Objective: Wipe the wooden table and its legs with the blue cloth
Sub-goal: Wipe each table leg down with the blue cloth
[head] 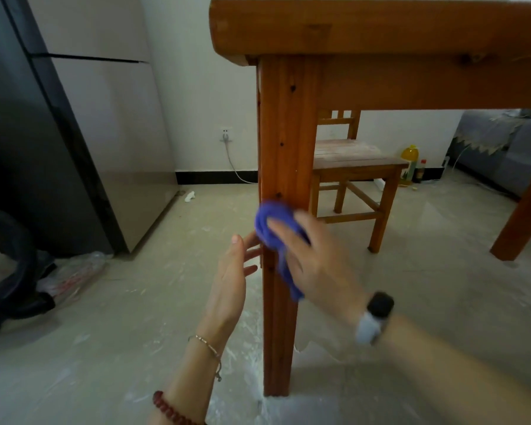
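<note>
The wooden table [380, 29] fills the upper right, seen from low down. Its near leg [284, 133] runs down the middle of the view to the floor. My right hand [316, 256] presses the bunched blue cloth [272, 222] against the front of this leg, about halfway down; a tail of cloth hangs under my palm. My left hand [232, 277] is open, fingers spread, its fingertips at the left side of the leg just below the cloth. A second table leg [524, 210] stands at the right edge.
A wooden chair [353, 167] stands under the table behind the leg. A tall fridge [83, 124] is at left, with dark objects and a plastic bag [71, 274] on the floor beside it. Bottles [411, 167] and a grey sofa [503, 148] sit at the back right.
</note>
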The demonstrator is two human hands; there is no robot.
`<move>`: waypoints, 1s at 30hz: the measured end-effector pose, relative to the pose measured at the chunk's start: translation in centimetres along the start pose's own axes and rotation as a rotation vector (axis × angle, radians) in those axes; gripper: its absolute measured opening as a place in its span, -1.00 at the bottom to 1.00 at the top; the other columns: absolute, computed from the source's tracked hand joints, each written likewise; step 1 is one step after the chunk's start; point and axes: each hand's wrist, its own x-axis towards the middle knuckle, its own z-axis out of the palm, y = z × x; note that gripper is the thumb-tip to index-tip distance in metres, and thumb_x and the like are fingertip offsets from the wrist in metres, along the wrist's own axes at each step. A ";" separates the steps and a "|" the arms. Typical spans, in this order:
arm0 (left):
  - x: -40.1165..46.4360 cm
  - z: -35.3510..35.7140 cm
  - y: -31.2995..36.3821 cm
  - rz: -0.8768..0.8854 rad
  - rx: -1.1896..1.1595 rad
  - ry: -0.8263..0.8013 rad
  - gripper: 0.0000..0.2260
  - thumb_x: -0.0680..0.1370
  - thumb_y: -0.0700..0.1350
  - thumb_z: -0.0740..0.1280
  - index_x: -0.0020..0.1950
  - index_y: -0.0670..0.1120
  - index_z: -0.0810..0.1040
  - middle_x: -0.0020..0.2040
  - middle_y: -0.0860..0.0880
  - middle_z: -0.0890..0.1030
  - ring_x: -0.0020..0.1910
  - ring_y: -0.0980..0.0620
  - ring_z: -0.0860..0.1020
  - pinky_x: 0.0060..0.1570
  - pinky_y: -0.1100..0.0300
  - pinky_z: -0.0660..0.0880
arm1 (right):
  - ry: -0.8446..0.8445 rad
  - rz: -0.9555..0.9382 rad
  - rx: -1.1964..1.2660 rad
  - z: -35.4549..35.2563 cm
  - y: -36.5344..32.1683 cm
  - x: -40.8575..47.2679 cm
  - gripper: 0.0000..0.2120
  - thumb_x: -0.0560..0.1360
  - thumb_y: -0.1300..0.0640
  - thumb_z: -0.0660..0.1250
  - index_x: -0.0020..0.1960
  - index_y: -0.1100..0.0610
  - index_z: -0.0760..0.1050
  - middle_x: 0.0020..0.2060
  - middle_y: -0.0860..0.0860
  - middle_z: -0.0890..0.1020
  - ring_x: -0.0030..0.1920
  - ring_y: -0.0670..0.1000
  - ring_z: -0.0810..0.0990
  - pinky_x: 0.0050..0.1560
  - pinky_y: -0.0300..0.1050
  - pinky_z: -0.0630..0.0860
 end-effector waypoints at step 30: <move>0.9 6.8 -5.7 0.090 0.169 0.463 -0.77 0.59 0.05 0.09 0.26 0.15 0.26 0.27 0.01 0.40 0.16 0.15 0.45 -0.07 0.49 0.45 | -0.200 0.751 0.762 9.2 5.1 -17.4 -0.63 0.53 0.20 0.24 0.15 -0.23 0.27 0.06 -0.01 0.47 0.18 0.13 0.50 0.11 -0.53 0.29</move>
